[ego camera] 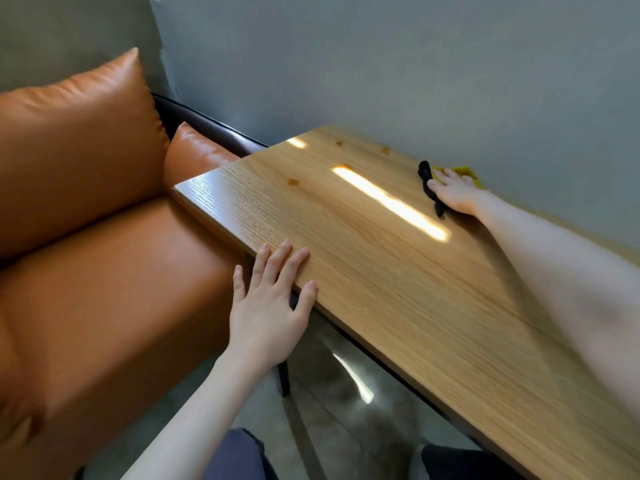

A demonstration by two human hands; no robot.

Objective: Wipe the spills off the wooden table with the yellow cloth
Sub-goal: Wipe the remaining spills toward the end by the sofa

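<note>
The wooden table (398,278) runs from the lower right toward the far wall. Brown spill spots mark its far half: one (293,182) near the left edge, another (338,143) and a third (385,150) close to the wall. The yellow cloth (468,172) lies at the wall side, mostly hidden under my right hand (453,194), which rests flat on it with fingers spread. A black cloth or cord (429,185) lies just left of that hand. My left hand (270,299) lies flat, fingers apart, on the table's near left edge.
An orange leather sofa (97,271) with cushions (76,140) stands against the table's left end. A grey wall (415,64) borders the table's far side. A black table leg (284,375) and grey floor show below. Bright light streaks cross the tabletop.
</note>
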